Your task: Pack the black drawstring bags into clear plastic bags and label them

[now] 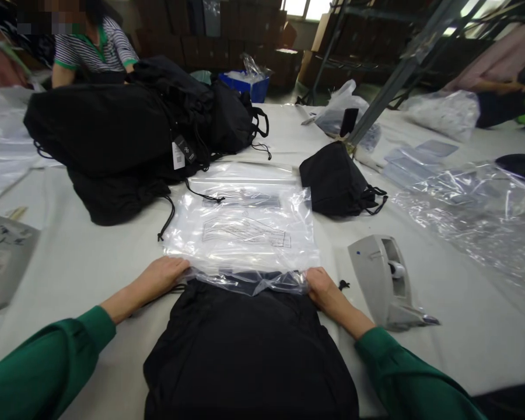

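A clear plastic bag with printed text lies flat on the table in front of me. Its near edge overlaps the top end of a black drawstring bag, which lies closest to my body. My left hand is closed on the left corner of the plastic bag's edge. At the right corner, my right hand grips the same edge with curled fingers. A thin black cord shows beside my left wrist, and a small cord end lies right of my right hand.
Several black bags are heaped at the back left. A smaller black pouch sits right of the plastic bag. Grey tape dispensers flank me. Loose clear plastic spreads at the right near a metal post. A person is across the table.
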The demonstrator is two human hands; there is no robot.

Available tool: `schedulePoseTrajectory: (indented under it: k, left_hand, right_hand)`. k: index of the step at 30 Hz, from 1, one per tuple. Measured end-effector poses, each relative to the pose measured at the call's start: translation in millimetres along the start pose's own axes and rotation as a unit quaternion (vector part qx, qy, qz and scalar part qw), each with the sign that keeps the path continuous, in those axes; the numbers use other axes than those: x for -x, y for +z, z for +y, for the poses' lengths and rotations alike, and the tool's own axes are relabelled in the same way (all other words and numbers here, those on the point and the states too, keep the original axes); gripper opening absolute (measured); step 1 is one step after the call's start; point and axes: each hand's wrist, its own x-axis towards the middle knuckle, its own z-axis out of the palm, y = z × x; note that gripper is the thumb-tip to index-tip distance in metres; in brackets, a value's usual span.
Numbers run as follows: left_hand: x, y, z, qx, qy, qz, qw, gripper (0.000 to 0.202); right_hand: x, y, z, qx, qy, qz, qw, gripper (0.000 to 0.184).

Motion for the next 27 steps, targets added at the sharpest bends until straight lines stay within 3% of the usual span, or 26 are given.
schedulePoseTrajectory:
  k: [4, 7, 10, 11, 12, 13, 15, 16, 17, 19, 21, 24, 27]
  left_hand:
    - [3.5, -2.7, 9.5, 0.097, -0.050, -0.039, 0.993, 0.014]
    - [5.9, -4.9, 24.6, 0.186, -0.078, -0.054, 0.978, 0.017]
    - [14.3, -6.1, 45.3, 0.292, -0.111, -0.042, 0.949, 0.030]
    - [18.6, -6.4, 52.4, 0.368, -0.145, -0.042, 0.917, 0.033]
    - [23.3, -6.5, 59.2, 0.456, -0.188, -0.051, 0.869, 0.036]
    - [28.1, -6.3, 65.1, 0.539, -0.232, -0.068, 0.807, 0.039]
    - [35.8, -5.3, 73.4, 0.645, -0.299, -0.124, 0.692, 0.042]
    - [38.0, -4.7, 75.6, 0.654, -0.316, -0.153, 0.670, 0.042]
    - [38.8, -4.5, 76.5, 0.642, -0.325, -0.159, 0.676, 0.043]
    - [36.9, -6.1, 75.1, 0.590, -0.333, -0.100, 0.729, 0.043]
    - [33.9, -10.1, 71.5, 0.529, -0.334, 0.003, 0.780, 0.043]
    - [43.6, -11.0, 67.0, 0.435, -0.332, 0.177, 0.818, 0.042]
    - [81.5, 11.3, 67.5, 0.257, -0.260, 0.374, 0.853, 0.032]
  right_hand:
    - [15.9, 1.1, -17.0, -0.042, 0.076, -0.030, 0.996, 0.012]
    - [24.1, -1.9, -34.9, -0.083, 0.118, -0.042, 0.989, 0.025]
    - [29.2, -8.7, -57.0, -0.225, 0.214, -0.075, 0.948, 0.036]
    - [29.4, -12.1, -64.5, -0.290, 0.259, -0.084, 0.917, 0.036]
    - [28.8, -16.0, -71.7, -0.352, 0.300, -0.089, 0.882, 0.035]
    - [27.3, -20.1, -78.2, -0.405, 0.327, -0.091, 0.849, 0.034]
    - [22.1, -28.6, -88.0, -0.474, 0.337, -0.089, 0.809, 0.036]
    - [18.7, -32.7, -91.1, -0.496, 0.330, -0.089, 0.798, 0.038]
    - [15.2, -36.6, -93.0, -0.507, 0.319, -0.090, 0.796, 0.039]
    - [9.9, -43.8, -93.3, -0.481, 0.292, -0.087, 0.822, 0.042]
    - [10.5, -49.0, -89.9, -0.378, 0.268, -0.064, 0.884, 0.045]
    - [30.5, -49.5, -80.8, -0.140, 0.197, 0.072, 0.968, 0.047]
    - [71.7, -38.8, -70.9, 0.009, 0.049, 0.180, 0.982, 0.035]
